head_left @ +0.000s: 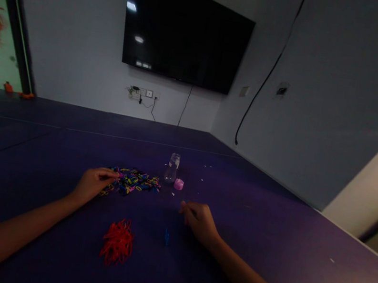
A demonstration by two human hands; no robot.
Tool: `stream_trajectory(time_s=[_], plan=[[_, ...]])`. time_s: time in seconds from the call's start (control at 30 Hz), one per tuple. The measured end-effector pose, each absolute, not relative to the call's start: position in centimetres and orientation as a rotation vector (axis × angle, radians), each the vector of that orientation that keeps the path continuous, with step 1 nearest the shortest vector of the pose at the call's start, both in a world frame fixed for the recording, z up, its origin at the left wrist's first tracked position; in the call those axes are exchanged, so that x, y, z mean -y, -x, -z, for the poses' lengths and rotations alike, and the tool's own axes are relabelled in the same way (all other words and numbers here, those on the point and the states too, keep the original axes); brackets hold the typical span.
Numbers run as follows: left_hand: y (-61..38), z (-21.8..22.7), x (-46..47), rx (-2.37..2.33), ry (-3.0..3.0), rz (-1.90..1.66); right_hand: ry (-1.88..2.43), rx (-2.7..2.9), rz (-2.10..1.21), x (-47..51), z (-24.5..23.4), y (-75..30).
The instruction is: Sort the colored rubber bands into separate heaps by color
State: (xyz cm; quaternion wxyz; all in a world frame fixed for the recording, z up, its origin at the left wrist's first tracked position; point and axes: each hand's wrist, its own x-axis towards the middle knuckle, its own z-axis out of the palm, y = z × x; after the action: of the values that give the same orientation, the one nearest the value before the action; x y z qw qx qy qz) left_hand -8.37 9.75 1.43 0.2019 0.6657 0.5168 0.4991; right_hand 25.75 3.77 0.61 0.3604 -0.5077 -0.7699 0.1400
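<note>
My left hand [94, 184] reaches to the left end of a loose pile of multicoloured rubber bands [135, 181]. Its thumb and fingertips are pinched together on a pinkish rubber band [119, 175]. Over the surface to the right, my right hand [200, 218] is closed with curled fingers, and nothing shows in it. Nearest to it lies a small group of blue rubber bands [166, 237]. A heap of red rubber bands [118, 242] lies closer to me, between my forearms. Beyond the hands stands a clear bottle [172, 168] without a lid, with a pink cap [178, 184] beside it.
The dark purple surface [238, 193] carries several small white scraps [202, 180] right of the bottle. Behind it are a wall-mounted television [186, 30], sockets with wires [142, 93] and a hanging black cable [266, 79]. Small orange objects [8, 87] sit far left.
</note>
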Motion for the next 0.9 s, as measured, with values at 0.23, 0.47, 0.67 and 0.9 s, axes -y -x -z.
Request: stream_trajectory(time_s=[0.23, 0.47, 0.67, 0.9], plan=[[7.7, -2.1, -9.1, -1.372, -1.995, -1.416, 1.314, 1.992, -0.354, -3.7, -0.8, -25.6], [0.9, -5.5, -4.6, -0.965, -2.288, -1.093, 1.321, 2.001, -0.337, -3.8, -0.8, -25.5], [-4.7, -5.6, -3.1, -0.622, -2.493, -0.725, 1.332, 1.997, -0.286, -3.8, -0.9, -25.5], [-5.5, -3.4, -2.6, -0.696, -2.372, -0.688, 1.327, 1.992, -0.268, -3.8, -0.7, -25.6]])
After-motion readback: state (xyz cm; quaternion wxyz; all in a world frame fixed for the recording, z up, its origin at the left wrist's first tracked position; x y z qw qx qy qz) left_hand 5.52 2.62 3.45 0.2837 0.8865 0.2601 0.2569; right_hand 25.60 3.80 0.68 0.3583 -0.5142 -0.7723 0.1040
